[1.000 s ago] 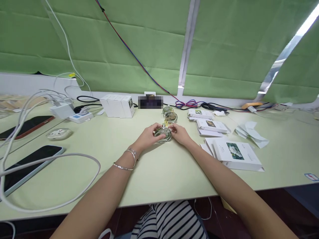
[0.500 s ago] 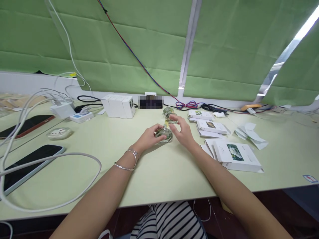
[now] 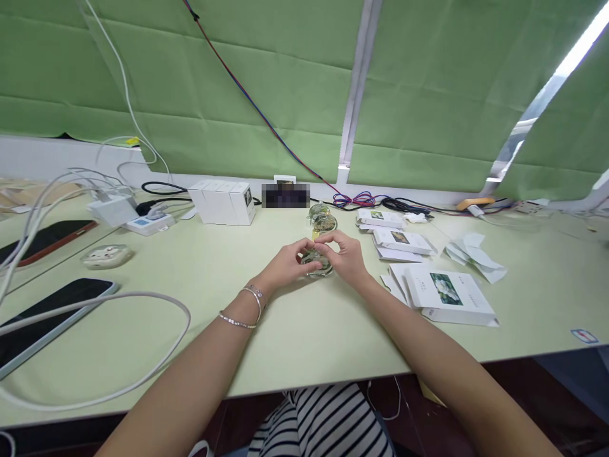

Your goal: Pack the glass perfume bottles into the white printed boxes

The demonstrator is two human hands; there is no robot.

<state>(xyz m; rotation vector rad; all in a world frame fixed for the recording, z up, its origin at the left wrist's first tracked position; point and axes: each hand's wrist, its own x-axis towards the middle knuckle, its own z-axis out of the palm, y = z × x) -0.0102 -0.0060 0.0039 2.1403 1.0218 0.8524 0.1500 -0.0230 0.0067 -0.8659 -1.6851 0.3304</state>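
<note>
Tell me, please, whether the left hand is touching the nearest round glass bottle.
Touching: the head view shows the left hand curled around the side of the round glass bottle, its thumb lying across the front.

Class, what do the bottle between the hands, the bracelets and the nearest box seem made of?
Bottle: probably glossy glass, see-through with highlights; clear plastic possible.
Bracelets: likely polished metal, silvery and glinting.
Box: apparently matte card, thin folded flaps.
</note>
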